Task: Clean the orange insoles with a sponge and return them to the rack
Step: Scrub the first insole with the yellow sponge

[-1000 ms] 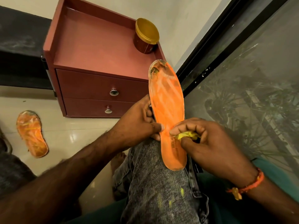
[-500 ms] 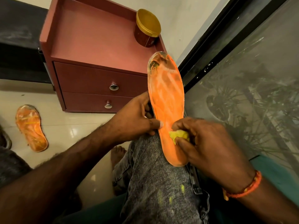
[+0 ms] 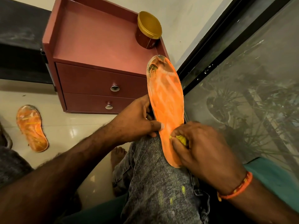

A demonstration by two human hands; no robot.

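Note:
An orange insole point(image 3: 166, 101) stands propped on my knee, toe end up, with a dark worn patch near its tip. My left hand point(image 3: 137, 120) grips its left edge, thumb lying across the face. My right hand point(image 3: 202, 149) pinches a small yellow sponge point(image 3: 181, 139) and presses it against the insole's lower half; most of the sponge is hidden under my fingers. A second orange insole point(image 3: 31, 128), streaked and dirty, lies flat on the tiled floor at the left.
A red two-drawer cabinet point(image 3: 100, 46) stands ahead on the floor, with a gold-lidded jar point(image 3: 148, 29) at its back right corner. A dark-framed glass pane point(image 3: 250, 94) runs along the right. My grey jeans point(image 3: 158, 191) fill the lower middle.
My right hand has slid the sponge down and to the left over the insole's lower part. My left hand keeps the same hold.

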